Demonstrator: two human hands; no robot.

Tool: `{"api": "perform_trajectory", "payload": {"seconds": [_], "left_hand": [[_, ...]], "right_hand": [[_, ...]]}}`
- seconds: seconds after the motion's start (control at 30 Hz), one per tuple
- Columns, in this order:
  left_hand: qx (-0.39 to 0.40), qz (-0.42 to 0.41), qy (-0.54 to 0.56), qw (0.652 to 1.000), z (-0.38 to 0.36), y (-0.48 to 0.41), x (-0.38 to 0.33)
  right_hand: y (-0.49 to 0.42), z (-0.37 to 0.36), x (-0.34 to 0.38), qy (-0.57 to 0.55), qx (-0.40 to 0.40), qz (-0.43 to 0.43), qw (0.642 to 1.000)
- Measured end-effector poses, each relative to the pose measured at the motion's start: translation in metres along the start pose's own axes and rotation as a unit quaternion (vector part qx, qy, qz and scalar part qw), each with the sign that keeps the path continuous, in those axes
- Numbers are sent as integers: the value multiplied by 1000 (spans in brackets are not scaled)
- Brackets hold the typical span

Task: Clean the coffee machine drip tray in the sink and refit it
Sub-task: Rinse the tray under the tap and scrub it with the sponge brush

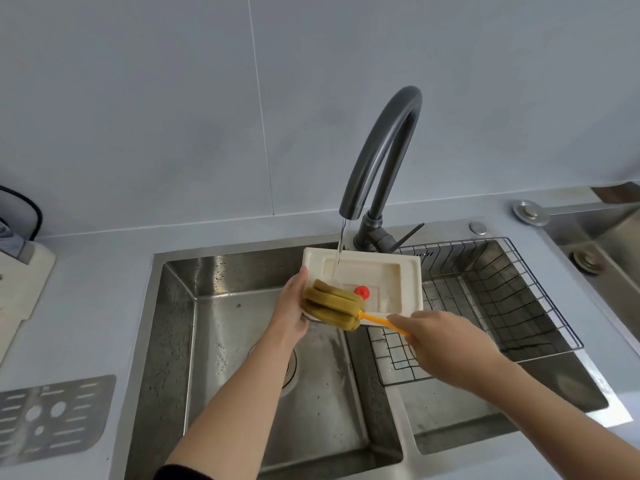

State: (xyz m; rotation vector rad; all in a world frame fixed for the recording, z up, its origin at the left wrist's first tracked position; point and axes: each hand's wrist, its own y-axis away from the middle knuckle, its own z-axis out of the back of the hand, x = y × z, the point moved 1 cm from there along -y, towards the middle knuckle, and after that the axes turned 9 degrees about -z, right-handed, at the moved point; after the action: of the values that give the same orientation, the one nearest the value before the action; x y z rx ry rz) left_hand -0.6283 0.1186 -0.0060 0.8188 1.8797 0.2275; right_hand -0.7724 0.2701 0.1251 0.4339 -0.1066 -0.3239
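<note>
Here, seen from above, a person works over a stainless steel sink (214, 306) set into a pale grey counter (86, 306). The left hand (291, 306) holds a cream plastic drip tray (408, 271) by its left edge, fingers wrapped behind it and thumb at the front, so the tray is tilted up above the basin with its hollow side facing the camera. A small red float (362, 291) sits inside the tray's recess. A thin stream of water (340, 249) falls from a dark curved tap (388, 147) onto the tray's upper part. The right hand (446, 344) is closed around the orange handle (381, 322) of a sponge brush, whose olive-green sponge head (332, 304) presses against the tray's lower left corner, just beside the left hand. To the right, a black wire basket (502, 289) hangs in the sink beside the tray. On the counter at lower left lies a grey metal grille (52, 417) with slots and round holes, well apart from the tray. A white appliance base (20, 285) shows at the left edge.
</note>
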Motion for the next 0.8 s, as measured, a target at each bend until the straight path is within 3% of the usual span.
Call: {"api": "perform_trajectory", "payload": {"seconds": [0.13,0.43,0.8], "left_hand": [[-31,-33,-17,999,7,4,-1],[-40,-40,0,998,9,6,-4],[-53,-50,7,997,24,8,-15]], "right_hand": [[-2,15,-13,7,-6,-17,1000],[-11,8,-10,-141,-31,-39,989],[-15,-2,10,-93,10,12,996]]}}
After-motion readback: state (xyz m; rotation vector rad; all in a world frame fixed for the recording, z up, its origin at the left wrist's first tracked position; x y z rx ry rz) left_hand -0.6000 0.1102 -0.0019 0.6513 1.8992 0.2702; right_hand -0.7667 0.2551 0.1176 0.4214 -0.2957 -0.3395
